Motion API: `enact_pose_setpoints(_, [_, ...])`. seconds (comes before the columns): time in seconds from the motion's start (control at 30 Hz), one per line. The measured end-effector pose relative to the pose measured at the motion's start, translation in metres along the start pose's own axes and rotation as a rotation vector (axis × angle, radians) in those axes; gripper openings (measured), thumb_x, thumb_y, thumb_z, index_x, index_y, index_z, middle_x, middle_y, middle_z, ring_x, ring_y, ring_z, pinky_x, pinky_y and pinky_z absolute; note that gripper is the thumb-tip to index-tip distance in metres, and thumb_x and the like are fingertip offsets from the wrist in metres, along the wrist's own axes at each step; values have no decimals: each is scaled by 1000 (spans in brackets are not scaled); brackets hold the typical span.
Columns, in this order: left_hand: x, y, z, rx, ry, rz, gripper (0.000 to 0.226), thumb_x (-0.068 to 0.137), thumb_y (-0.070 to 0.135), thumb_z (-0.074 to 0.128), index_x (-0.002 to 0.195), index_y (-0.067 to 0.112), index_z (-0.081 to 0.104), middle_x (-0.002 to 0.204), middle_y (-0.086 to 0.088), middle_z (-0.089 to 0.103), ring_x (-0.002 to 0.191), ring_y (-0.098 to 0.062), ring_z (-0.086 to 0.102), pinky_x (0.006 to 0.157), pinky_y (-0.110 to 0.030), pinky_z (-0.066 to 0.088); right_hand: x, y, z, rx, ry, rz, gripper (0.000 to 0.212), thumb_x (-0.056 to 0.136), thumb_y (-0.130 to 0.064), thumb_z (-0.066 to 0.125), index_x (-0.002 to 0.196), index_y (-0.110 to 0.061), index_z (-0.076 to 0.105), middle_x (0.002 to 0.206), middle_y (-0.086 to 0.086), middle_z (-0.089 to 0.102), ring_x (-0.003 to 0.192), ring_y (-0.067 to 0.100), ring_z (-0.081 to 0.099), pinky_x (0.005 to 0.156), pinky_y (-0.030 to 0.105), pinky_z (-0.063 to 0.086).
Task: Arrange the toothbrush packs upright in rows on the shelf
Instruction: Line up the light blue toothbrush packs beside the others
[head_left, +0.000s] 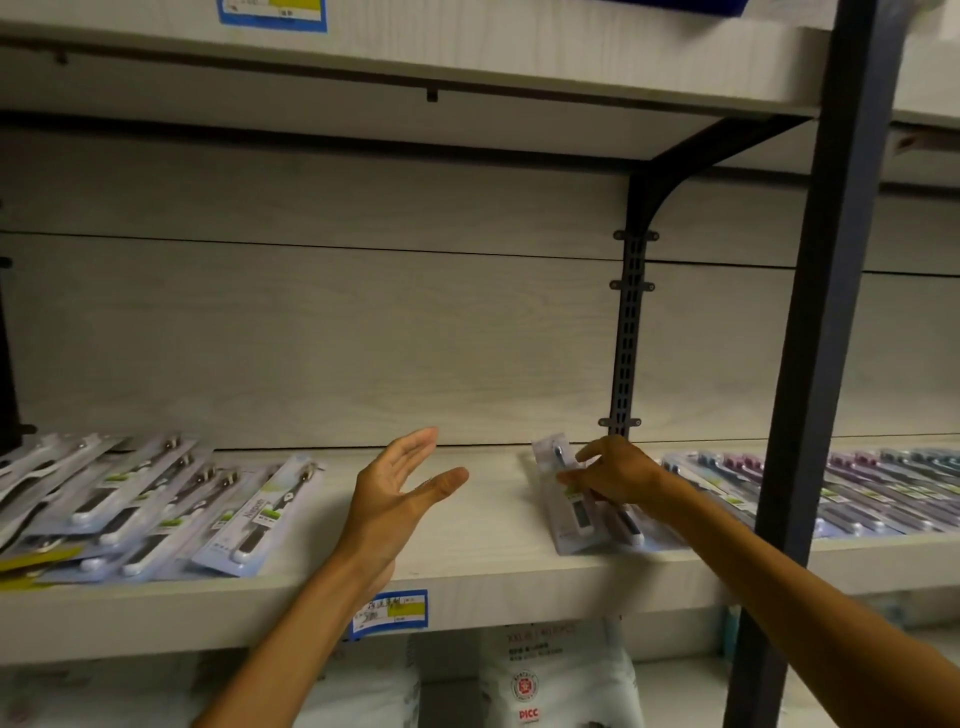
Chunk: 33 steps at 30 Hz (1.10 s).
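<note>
A toothbrush pack (574, 493) is pinched in the right hand (618, 475) on the shelf (483, 551), right of centre, while the left hand (397, 486) is held released. Lifted carelessly, the slick pack could be dropped, or the flat pile (831, 488) to the right disturbed.

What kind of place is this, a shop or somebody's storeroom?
Most likely a shop aisle. The wooden shelf carries a blue price label on its front edge, and many identical toothbrush packs lie on it. The right hand holds one pack; the left hand hovers open.
</note>
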<state>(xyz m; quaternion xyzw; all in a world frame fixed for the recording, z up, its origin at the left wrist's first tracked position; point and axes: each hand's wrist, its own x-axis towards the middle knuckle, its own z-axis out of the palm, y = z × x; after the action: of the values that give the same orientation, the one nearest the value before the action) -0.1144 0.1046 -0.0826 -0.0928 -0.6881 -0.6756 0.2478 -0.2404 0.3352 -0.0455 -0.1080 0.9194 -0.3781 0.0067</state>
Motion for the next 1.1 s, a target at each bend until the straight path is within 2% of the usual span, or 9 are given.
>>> enact_pose_setpoints(0.07, [-1, -1, 1, 37, 0, 22, 73, 62, 37, 78, 129, 32, 51, 139, 13, 49, 128, -2, 42, 94, -18, 42, 2, 4, 0, -73, -1, -6, 57, 79, -36, 74, 126, -9, 54, 111, 10, 63, 98, 25, 64, 87, 35, 54])
enact_pose_setpoints(0.2, [0, -4, 1, 83, -8, 38, 93, 58, 51, 83, 140, 32, 42, 147, 12, 40, 135, -10, 36, 97, -20, 40, 5, 9, 0, -304, -14, -79, 57, 78, -39, 74, 127, -18, 53, 127, 9, 59, 110, 24, 56, 95, 34, 49])
enact_pose_setpoints(0.4, [-4, 0, 4, 157, -32, 51, 114, 45, 68, 80, 144, 33, 35, 151, 11, 33, 140, -15, 30, 109, -31, 35, -3, 5, -1, -320, 17, -161, 56, 81, -34, 73, 130, -17, 52, 129, 8, 59, 110, 22, 58, 92, 30, 49])
enact_pose_setpoints(0.5, [-10, 6, 7, 204, -56, 61, 110, 51, 60, 81, 145, 34, 30, 150, 18, 28, 140, -16, 28, 109, -28, 33, -17, -12, -2, -203, 144, -350, 60, 81, -34, 72, 133, -15, 50, 135, 5, 55, 119, 21, 54, 92, 23, 41])
enact_pose_setpoints(0.57, [-13, 10, 10, 231, -68, 69, 106, 57, 49, 80, 147, 32, 26, 145, 23, 27, 140, -16, 27, 110, -27, 31, -29, -28, -1, -111, 202, -455, 64, 78, -38, 72, 134, -16, 50, 138, 3, 52, 122, 22, 52, 94, 24, 40])
enact_pose_setpoints(0.63, [-15, 11, 11, 253, -62, 88, 105, 61, 47, 80, 148, 32, 24, 148, 21, 25, 141, -14, 25, 111, -25, 29, -40, -43, 4, -39, 226, -529, 70, 75, -45, 69, 136, -19, 48, 141, 1, 49, 122, 22, 52, 97, 29, 42])
enact_pose_setpoints(0.73, [-16, 12, 5, 265, -54, 83, 103, 66, 41, 81, 149, 34, 21, 156, 13, 21, 142, -17, 24, 111, -28, 28, -52, -66, 17, 44, 265, -621, 71, 75, -48, 67, 137, -23, 47, 143, -2, 47, 128, 13, 43, 98, 27, 36])
enact_pose_setpoints(0.93, [-20, 32, -28, 367, -21, 144, 103, 69, 34, 82, 150, 31, 19, 157, 11, 18, 141, -15, 23, 113, -31, 27, -57, -111, 59, 94, 242, -705, 73, 77, -53, 63, 142, -28, 39, 148, -3, 39, 134, 15, 38, 101, 30, 34])
enact_pose_setpoints(1.1, [-14, 54, -83, 423, 41, 177, 99, 69, 39, 79, 149, 29, 22, 157, 8, 20, 137, -8, 23, 110, -29, 28, -52, -157, 85, 198, 222, -747, 67, 82, -43, 67, 140, -25, 41, 147, -4, 41, 133, 12, 38, 102, 27, 35])
